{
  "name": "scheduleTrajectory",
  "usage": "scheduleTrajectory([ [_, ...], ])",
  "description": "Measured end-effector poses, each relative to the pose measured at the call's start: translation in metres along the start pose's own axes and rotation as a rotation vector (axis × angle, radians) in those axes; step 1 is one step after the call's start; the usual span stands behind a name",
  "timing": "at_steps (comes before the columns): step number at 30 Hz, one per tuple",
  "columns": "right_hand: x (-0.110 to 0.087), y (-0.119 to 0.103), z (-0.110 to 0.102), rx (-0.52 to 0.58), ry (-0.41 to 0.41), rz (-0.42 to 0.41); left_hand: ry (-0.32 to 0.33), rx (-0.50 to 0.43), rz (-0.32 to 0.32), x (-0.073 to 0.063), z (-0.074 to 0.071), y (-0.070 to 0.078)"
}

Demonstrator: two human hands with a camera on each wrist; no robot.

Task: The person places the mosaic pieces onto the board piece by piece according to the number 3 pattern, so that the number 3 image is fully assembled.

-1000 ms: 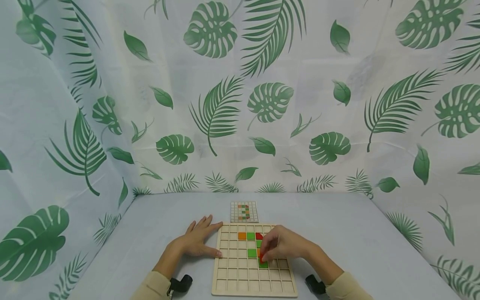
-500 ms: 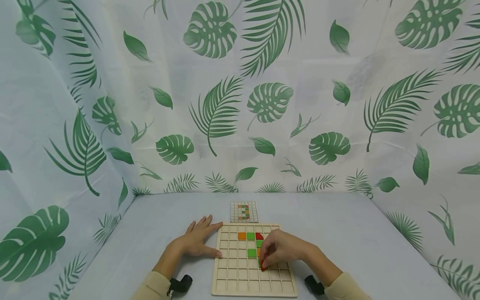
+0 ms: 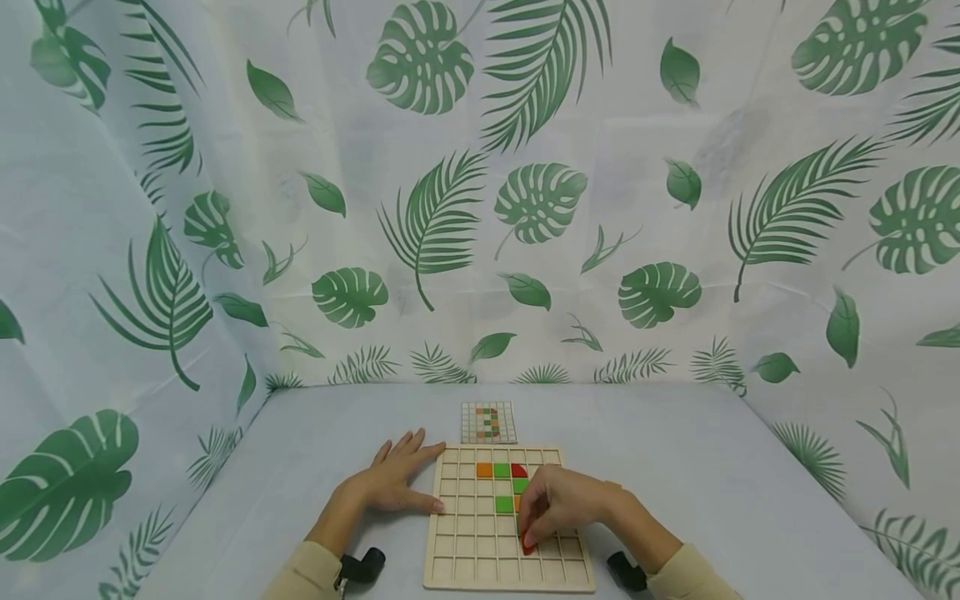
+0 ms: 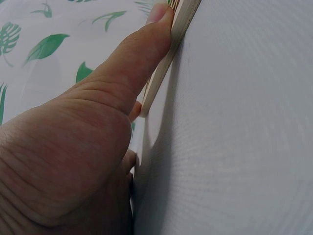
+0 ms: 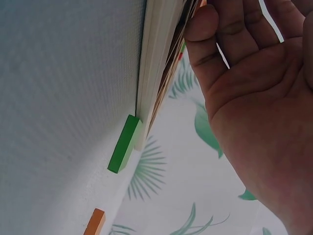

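My left hand point(image 3: 396, 482) lies spread at the left side of a wooden grid board point(image 3: 465, 547), its thumb on the board's edge; the left wrist view shows the thumb along that rim. My right hand point(image 3: 567, 502) pinches a red tile point(image 3: 528, 547) low over the grid, in the column of the other red one. Set in the board's upper cells are an orange tile point(image 3: 484, 471), a green tile point(image 3: 502, 471) and a red rounded tile point(image 3: 518, 471), with a further green tile point(image 3: 504, 504) below. My right hand partly hides more tiles.
A small pattern card point(image 3: 489, 422) with a coloured grid lies beyond the board. Beside the board, in the right wrist view, stand a green block point(image 5: 124, 143) and an orange block point(image 5: 95, 223) on the table. A leaf-printed curtain point(image 3: 585, 275) encloses the table.
My right hand has moved the red tile from over a green tile towards me, to the row below. My left hand has stayed in place.
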State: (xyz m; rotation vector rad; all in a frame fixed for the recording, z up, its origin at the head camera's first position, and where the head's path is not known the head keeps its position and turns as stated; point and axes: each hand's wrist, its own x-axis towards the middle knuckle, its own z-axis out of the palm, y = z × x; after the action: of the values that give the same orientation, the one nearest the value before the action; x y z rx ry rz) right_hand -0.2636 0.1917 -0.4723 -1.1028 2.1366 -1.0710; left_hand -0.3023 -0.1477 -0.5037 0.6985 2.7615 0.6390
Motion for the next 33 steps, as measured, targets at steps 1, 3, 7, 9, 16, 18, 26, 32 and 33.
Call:
scheduleTrajectory([
  [1, 0.0001, -0.0001, 0.0002, -0.001, 0.000, 0.001, 0.003, 0.000, 0.003, -0.0001, -0.0003, 0.0003],
  [3, 0.0004, 0.0002, 0.0005, -0.004, 0.001, 0.003, 0.004, 0.001, 0.006, -0.0002, -0.0006, 0.0005],
  [7, 0.0006, 0.0009, 0.0004, -0.012, 0.001, 0.008, 0.006, 0.003, 0.014, -0.0007, -0.0010, 0.0010],
  [9, 0.0006, 0.0007, 0.0000, -0.016, -0.002, 0.011, 0.003, 0.006, 0.014, -0.0009, -0.0009, 0.0010],
  [16, -0.0022, -0.0006, -0.0008, 0.024, -0.036, 0.020, 0.008, 0.003, 0.020, -0.0009, 0.0002, 0.0007],
  [18, -0.0028, -0.0003, -0.0006, 0.038, -0.044, 0.017, 0.006, 0.003, 0.019, -0.0007, 0.0007, 0.0003],
  [26, -0.0009, -0.0007, 0.0006, -0.007, -0.029, 0.009, 0.006, 0.001, 0.009, -0.0001, -0.0008, 0.0000],
  [32, -0.0007, -0.0005, 0.0016, -0.036, -0.019, 0.014, 0.006, -0.006, 0.004, -0.0007, -0.0016, 0.0018],
  [33, -0.0007, -0.0006, 0.0015, -0.043, -0.019, 0.011, 0.008, -0.007, 0.005, -0.0010, -0.0017, 0.0021],
])
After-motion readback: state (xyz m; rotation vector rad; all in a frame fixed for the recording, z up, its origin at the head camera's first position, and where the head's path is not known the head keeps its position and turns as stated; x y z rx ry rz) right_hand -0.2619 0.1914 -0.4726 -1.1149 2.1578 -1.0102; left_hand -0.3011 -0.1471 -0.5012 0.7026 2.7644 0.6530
